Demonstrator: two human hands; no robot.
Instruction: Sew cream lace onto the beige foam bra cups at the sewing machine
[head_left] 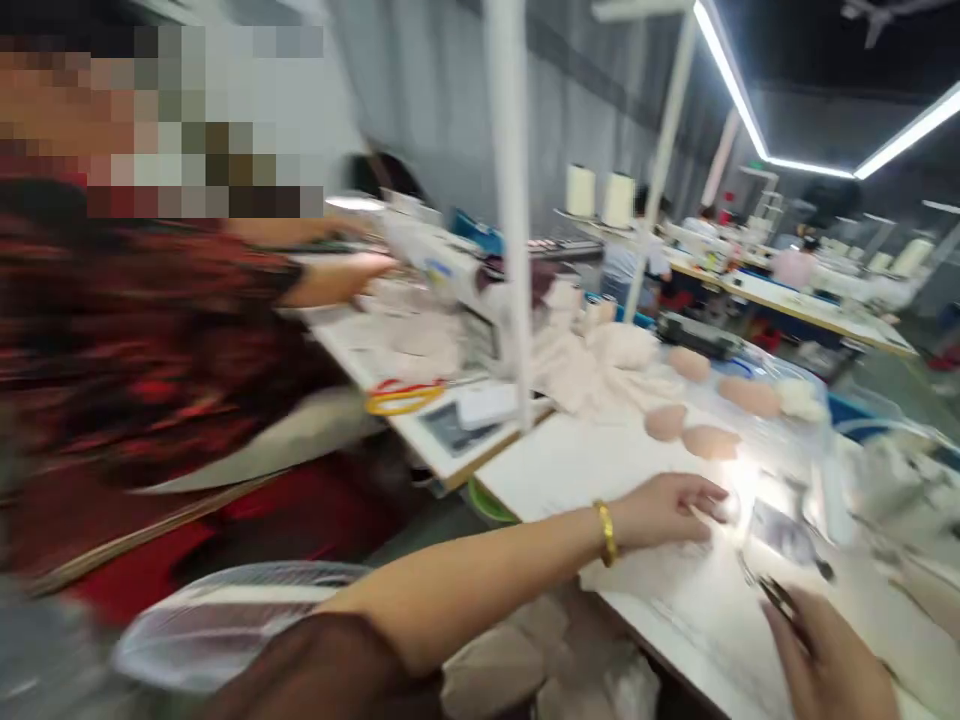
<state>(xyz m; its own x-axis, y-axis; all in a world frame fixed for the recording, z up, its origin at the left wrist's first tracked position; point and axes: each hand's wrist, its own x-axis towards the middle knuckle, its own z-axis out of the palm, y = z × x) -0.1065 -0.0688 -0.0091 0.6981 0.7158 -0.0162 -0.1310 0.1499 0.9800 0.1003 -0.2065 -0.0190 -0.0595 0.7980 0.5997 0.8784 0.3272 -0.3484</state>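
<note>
My left hand (667,508), a gold bracelet (604,533) on its wrist, is over the white tabletop beside the brightly lit sewing spot. Its fingers are curled together; blur hides what they hold, if anything. At the lower right, my right hand (829,645) is closed round small metal thread snips (776,595), their tips pointing toward the lit metal plate (784,530) of the sewing machine. Beyond my left hand lie beige moulded cups (711,441), with more of them on clear plastic behind.
A co-worker's arm (337,280) reaches to a neighbouring sewing machine (431,255) at the left. Beige fabric (592,365) is heaped behind a white pole (510,200). Yellow and red rings (405,397) and a phone-like dark slab (454,430) lie on the neighbouring table. Below hangs more beige fabric (499,670).
</note>
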